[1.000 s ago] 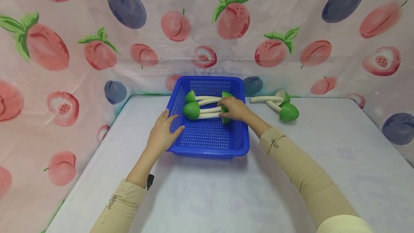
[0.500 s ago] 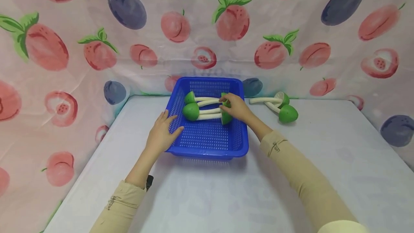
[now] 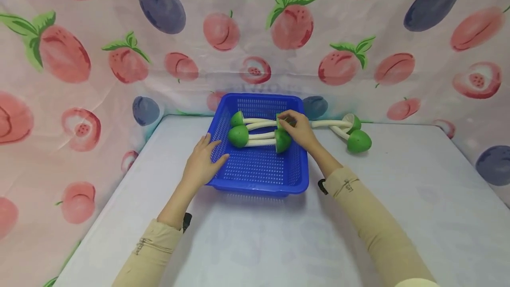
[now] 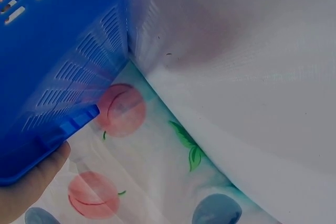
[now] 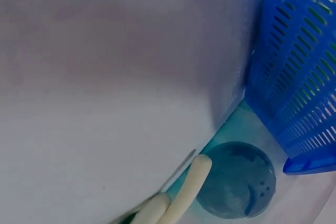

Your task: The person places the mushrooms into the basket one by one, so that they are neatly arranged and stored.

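Observation:
A blue plastic basket (image 3: 255, 187) stands on the white table, and several toy mushrooms with green caps and white stems lie crosswise inside it. My left hand (image 3: 199, 163) rests on the basket's left rim with its fingers spread and its thumb over the inside; one finger shows against the rim in the left wrist view. My right hand (image 3: 300, 129) reaches over the right rim and pinches the green cap of the upper toy mushroom (image 3: 279, 120), partly covering it. Just below those fingers lies another green cap (image 3: 283, 141).
To the right of the basket, two more toy mushrooms (image 3: 358, 141) lie on the table (image 3: 398, 189); their stems (image 5: 191, 182) show in the right wrist view. A fruit-print cloth (image 3: 295, 70) hangs behind and at the sides.
My right hand has moved up from the lower right cap to the upper one, uncovering the lower cap. The left hand has stayed at the rim. The head view has shifted slightly.

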Action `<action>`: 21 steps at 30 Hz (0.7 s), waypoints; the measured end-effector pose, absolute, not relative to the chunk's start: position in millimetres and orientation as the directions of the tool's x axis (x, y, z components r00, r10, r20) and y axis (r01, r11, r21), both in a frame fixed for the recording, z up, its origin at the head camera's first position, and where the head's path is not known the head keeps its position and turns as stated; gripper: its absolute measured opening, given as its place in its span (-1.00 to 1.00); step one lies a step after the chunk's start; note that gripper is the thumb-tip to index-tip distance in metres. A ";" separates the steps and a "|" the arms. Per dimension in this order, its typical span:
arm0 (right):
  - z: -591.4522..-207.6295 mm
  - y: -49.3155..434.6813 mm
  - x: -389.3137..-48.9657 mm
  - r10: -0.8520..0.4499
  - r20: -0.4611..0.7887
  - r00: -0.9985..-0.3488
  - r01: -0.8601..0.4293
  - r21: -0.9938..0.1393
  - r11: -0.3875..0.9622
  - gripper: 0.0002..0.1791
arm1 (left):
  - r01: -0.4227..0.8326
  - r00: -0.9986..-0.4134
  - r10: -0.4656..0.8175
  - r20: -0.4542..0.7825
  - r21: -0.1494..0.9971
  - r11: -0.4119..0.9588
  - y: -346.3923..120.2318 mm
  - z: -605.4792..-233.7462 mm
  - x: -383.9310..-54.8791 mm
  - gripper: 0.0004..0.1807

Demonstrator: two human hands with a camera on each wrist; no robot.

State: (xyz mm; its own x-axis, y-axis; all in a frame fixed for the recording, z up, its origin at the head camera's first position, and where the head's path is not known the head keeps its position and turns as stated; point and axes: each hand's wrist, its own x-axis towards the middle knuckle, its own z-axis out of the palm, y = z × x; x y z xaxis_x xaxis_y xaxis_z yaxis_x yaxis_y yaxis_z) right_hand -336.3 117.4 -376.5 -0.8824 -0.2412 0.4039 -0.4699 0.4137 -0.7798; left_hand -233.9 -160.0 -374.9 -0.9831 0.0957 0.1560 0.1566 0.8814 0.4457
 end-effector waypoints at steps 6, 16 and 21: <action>-355.8 116.5 -319.2 -0.128 0.462 -0.878 -0.479 -0.842 0.250 -0.78 | 0.147 -0.985 0.090 0.146 0.447 0.882 -161.0 -376.0 -230.4 -0.35; -387.3 157.7 -353.1 0.094 0.316 -0.944 -0.308 -0.947 0.088 -0.73 | 0.157 -0.983 0.092 0.160 0.454 0.877 -160.9 -375.7 -229.7 -0.35; -388.7 171.5 -353.2 0.199 0.127 -0.972 -0.140 -0.989 -0.053 -0.76 | 0.165 -0.980 0.097 0.172 0.452 0.877 -160.1 -374.8 -231.8 -0.36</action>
State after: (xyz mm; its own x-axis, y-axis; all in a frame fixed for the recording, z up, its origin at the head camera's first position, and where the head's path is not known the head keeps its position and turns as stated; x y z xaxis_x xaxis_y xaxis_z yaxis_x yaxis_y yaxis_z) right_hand -353.2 171.5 -388.7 -0.9717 0.1994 0.1270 -0.1401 -0.0531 -0.9887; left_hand -231.8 -160.1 -374.8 -0.9804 0.0965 0.1717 0.1655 0.8766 0.4520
